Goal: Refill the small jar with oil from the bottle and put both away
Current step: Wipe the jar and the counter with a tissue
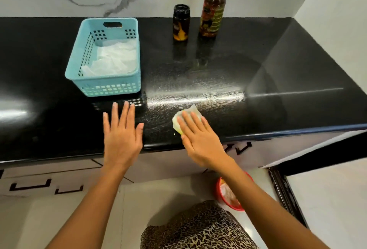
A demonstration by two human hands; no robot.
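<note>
A small dark jar (181, 23) with a black lid stands at the back of the black counter (278, 89). Just to its right stands a tall oil bottle (213, 10) with a yellow-green top. My right hand (198, 137) lies flat near the counter's front edge, pressing a pale yellow-green tissue (185, 116) against the smeared surface. My left hand (122, 131) rests flat on the counter, fingers spread, holding nothing, just in front of the blue basket (99, 89).
The blue perforated basket holds crumpled white paper (115, 59). A greasy smear (198, 93) streaks the counter between the hands and the jar. A red bin (224, 195) sits on the floor below right. Drawers with black handles (29, 186) are under the counter.
</note>
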